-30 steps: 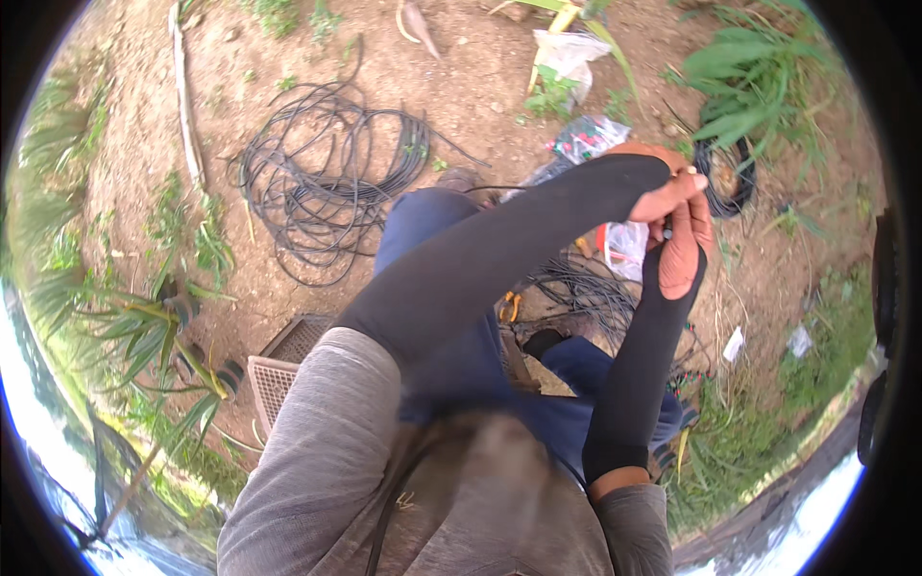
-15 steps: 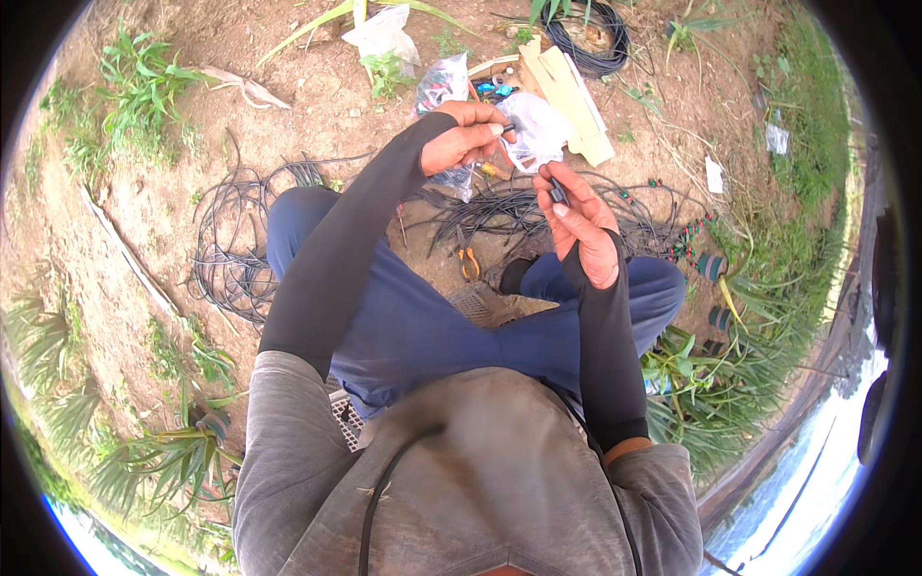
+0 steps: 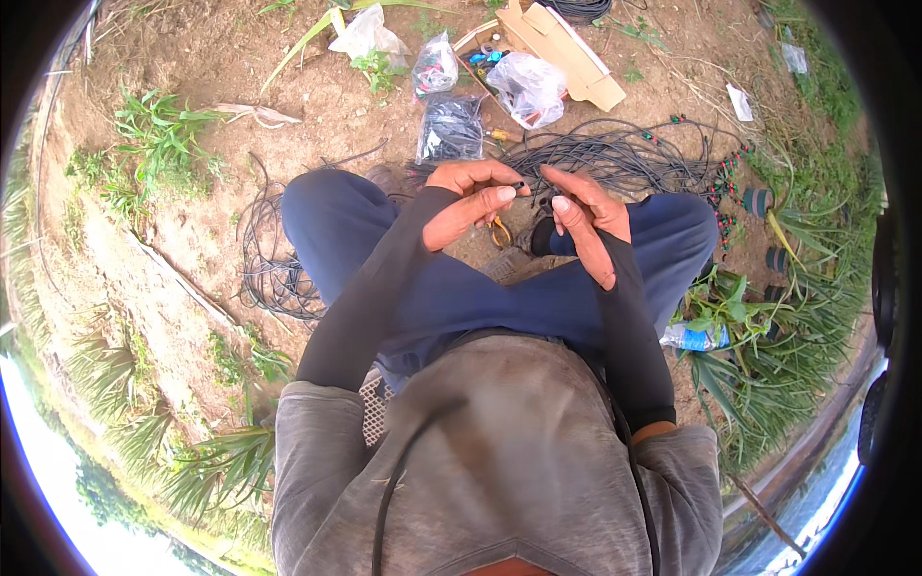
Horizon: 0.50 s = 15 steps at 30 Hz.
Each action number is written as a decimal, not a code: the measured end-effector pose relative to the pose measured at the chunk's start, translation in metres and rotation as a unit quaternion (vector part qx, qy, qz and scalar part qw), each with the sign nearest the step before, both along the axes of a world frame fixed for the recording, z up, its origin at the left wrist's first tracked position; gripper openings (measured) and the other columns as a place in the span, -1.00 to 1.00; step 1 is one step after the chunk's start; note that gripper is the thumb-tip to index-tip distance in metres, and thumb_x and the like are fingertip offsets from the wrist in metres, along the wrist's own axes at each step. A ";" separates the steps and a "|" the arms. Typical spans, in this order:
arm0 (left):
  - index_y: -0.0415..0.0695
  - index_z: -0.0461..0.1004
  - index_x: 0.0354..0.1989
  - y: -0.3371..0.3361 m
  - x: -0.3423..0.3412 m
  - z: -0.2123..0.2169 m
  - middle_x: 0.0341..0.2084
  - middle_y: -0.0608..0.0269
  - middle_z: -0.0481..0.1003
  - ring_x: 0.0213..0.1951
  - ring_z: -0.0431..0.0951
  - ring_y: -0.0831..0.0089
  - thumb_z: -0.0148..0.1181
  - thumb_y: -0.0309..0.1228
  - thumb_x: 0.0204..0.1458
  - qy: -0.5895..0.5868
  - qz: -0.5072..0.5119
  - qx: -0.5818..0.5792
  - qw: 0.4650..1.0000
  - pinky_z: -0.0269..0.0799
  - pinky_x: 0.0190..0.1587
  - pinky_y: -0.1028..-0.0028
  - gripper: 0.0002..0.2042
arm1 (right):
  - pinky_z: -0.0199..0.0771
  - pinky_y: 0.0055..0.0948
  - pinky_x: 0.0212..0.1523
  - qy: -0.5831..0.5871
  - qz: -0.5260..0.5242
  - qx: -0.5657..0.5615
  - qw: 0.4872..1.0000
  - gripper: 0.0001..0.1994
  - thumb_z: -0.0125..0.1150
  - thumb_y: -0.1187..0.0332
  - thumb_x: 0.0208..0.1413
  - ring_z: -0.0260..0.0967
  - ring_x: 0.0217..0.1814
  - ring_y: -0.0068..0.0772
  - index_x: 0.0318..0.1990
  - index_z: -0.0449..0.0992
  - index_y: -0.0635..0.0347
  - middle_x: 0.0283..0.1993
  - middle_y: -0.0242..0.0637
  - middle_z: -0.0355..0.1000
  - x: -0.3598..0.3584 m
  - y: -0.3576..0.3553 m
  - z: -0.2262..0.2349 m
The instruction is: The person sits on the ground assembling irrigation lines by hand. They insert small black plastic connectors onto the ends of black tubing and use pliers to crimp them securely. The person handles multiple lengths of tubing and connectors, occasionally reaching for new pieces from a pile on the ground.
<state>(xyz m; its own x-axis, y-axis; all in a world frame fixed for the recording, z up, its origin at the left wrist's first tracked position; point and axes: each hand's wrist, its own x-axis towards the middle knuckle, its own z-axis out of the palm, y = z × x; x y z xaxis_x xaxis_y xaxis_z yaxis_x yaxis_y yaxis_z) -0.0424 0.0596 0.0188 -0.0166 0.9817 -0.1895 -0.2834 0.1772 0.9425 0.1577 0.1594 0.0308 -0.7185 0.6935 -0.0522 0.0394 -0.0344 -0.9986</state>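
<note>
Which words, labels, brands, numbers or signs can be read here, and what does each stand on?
None can be read.
Blue bottle label: too small and blurred.
Small black piece in the left hand: no marking legible.
Cardboard box: no print legible.

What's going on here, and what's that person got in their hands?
A person is sitting with knees apart over bare dirt. Their left hand pinches a small black piece. Their right hand is curled close by, apart from the left; whether it grips anything is hard to tell. Past the hands lie a tangle of black cables and an open cardboard box with a clear plastic bag in it.
</note>
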 end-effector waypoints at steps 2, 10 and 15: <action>-0.30 0.52 -0.15 -0.009 0.011 0.001 -0.41 0.33 0.43 -0.44 0.35 0.63 0.10 -0.48 0.16 0.040 0.016 0.022 0.999 0.27 -0.36 0.60 -0.83 | 0.24 -0.69 -0.37 0.011 -0.029 -0.082 0.996 -0.79 0.18 0.42 0.20 0.23 -0.38 -0.73 -0.04 0.46 0.27 -0.30 -0.44 0.38 0.000 -0.012 0.013; -0.26 0.56 -0.17 -0.032 0.035 -0.003 -0.34 0.29 0.47 -0.33 0.39 0.59 0.19 -0.53 0.09 0.080 0.078 0.035 0.993 0.29 -0.26 0.59 -0.84 | 0.32 -0.66 -0.38 0.023 -0.020 -0.094 0.995 -0.85 0.17 0.47 0.19 0.29 -0.39 -0.73 -0.11 0.47 0.29 -0.34 -0.42 0.41 0.015 -0.036 0.006; -0.28 0.57 -0.20 -0.041 0.039 -0.007 -0.37 0.29 0.47 -0.34 0.39 0.62 0.20 -0.56 0.07 0.118 0.068 0.055 0.989 0.27 -0.29 0.62 -0.86 | 0.34 -0.67 -0.37 0.020 -0.026 -0.091 0.995 -0.87 0.20 0.53 0.15 0.30 -0.39 -0.72 -0.15 0.50 0.31 -0.35 -0.41 0.42 0.018 -0.044 0.005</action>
